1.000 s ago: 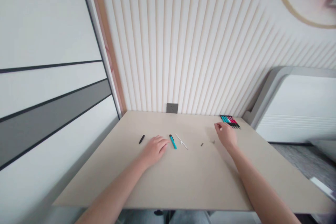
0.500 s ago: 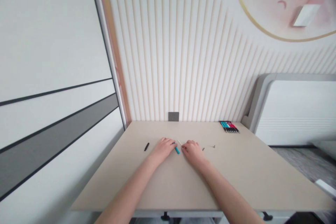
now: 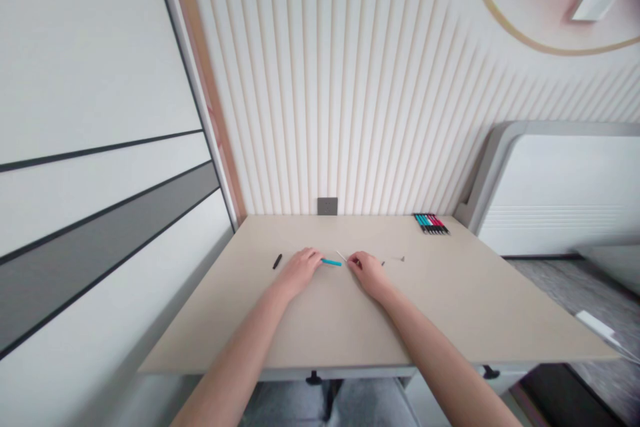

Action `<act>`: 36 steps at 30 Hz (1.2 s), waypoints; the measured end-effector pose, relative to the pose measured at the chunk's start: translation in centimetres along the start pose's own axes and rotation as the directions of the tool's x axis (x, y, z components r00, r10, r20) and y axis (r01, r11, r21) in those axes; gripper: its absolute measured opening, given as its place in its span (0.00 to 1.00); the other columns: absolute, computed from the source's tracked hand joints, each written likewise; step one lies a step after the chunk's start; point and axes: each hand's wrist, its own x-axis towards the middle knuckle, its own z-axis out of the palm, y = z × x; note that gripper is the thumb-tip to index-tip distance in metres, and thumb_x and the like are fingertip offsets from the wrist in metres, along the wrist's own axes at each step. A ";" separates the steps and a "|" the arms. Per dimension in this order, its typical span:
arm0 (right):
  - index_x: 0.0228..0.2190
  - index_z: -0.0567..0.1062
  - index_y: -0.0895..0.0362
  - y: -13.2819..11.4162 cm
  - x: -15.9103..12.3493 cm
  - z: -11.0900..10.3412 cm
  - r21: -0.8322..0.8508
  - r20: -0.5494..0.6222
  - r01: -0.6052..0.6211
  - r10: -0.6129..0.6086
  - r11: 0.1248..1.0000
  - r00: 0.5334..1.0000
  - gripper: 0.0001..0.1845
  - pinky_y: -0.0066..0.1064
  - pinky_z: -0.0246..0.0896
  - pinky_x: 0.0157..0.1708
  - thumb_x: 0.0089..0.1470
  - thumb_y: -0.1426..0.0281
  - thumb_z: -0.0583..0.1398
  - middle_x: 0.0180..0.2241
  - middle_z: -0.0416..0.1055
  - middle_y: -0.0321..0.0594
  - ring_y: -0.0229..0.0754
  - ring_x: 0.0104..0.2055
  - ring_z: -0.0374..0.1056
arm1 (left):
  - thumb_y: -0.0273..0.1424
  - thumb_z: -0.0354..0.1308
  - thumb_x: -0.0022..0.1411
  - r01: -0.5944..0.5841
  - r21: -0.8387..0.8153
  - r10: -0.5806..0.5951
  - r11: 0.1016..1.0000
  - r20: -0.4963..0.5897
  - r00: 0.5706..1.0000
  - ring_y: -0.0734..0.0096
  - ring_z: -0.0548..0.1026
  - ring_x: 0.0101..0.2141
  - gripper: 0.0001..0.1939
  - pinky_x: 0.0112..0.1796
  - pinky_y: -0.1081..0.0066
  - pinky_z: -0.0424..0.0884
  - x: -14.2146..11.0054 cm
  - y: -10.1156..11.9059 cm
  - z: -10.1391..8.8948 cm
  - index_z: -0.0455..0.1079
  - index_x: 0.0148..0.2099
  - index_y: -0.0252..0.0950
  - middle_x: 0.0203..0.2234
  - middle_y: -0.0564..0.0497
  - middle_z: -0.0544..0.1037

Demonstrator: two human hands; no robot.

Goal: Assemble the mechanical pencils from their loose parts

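Note:
On the beige table (image 3: 450,307), my left hand (image 3: 299,271) is closed, and its fingertips pinch one end of a teal pen barrel (image 3: 332,262). The barrel points right, just above the tabletop. My right hand (image 3: 369,273) is closed too, its fingertips on the near end of a thin white refill (image 3: 341,255). The refill slants away toward the wall beside the barrel's tip. A black pen cap (image 3: 277,261) lies left of my left hand. Two tiny pen parts, one dark (image 3: 383,263) and one pale (image 3: 401,258), lie right of my right hand.
A row of several teal, red and black pens (image 3: 431,223) lies at the table's far right, by the slatted wall. A grey wall socket (image 3: 327,205) sits at the table's back edge. A white cabinet (image 3: 560,193) stands right of the table.
My right hand came from the far-right pens to the refill in the middle. My left hand took the teal barrel, which has turned from slanted to pointing right.

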 end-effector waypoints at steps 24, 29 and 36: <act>0.35 0.79 0.57 -0.7 0.6 0.1 0.647 -0.113 0.005 0.089 0.762 0.990 0.25 0.37 0.67 0.40 0.49 0.48 0.62 0.31 0.78 0.43 0.45 0.35 0.72 | 0.29 0.53 0.69 0.039 -0.134 -0.044 0.990 -0.036 0.998 0.63 0.73 0.43 0.10 0.46 0.64 0.67 0.2 1.0 -1.5 0.70 0.50 0.39 0.42 0.48 0.77; 0.34 0.80 0.56 -1.0 0.4 0.1 0.664 -0.092 0.007 0.073 0.748 0.993 0.22 0.37 0.66 0.39 0.48 0.50 0.64 0.35 0.79 0.43 0.44 0.36 0.72 | 0.29 0.52 0.69 0.048 -0.146 -0.050 0.988 -0.016 0.999 0.62 0.73 0.43 0.09 0.46 0.64 0.66 0.2 1.3 -1.6 0.69 0.49 0.38 0.43 0.48 0.76; 0.35 0.80 0.57 -1.3 0.2 0.1 0.616 -0.081 -0.002 0.066 0.788 0.994 0.20 0.34 0.65 0.35 0.50 0.53 0.63 0.34 0.79 0.43 0.43 0.33 0.71 | 0.30 0.53 0.68 0.059 -0.180 -0.060 0.982 0.002 0.998 0.63 0.74 0.42 0.08 0.45 0.64 0.67 0.1 1.4 -1.7 0.70 0.47 0.38 0.42 0.47 0.77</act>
